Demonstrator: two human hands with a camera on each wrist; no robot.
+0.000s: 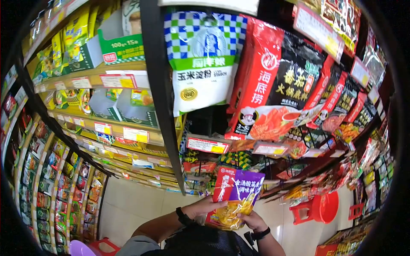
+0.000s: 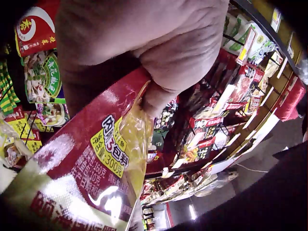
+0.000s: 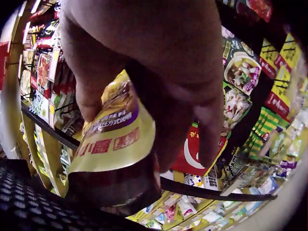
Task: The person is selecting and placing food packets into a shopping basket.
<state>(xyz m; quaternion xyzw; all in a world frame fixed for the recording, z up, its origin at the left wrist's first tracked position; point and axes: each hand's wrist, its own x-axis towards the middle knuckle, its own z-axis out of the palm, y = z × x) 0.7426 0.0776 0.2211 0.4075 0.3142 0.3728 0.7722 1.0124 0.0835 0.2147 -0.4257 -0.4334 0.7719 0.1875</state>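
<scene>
A red, purple and yellow seasoning pouch is held upright in front of the body in the head view. The left hand grips its left edge, and the right hand pinches its lower right corner. Up close in the left wrist view, the left hand has its thumb and fingers on the edge of the pouch, with printed text facing the camera. In the right wrist view the right hand holds the pouch between thumb and fingers, its bottom end toward the camera.
Hanging packets and a white starch bag fill the rack ahead. Shelves with price tags stand at the left. A red stool and a red bucket are on the tiled floor at the right.
</scene>
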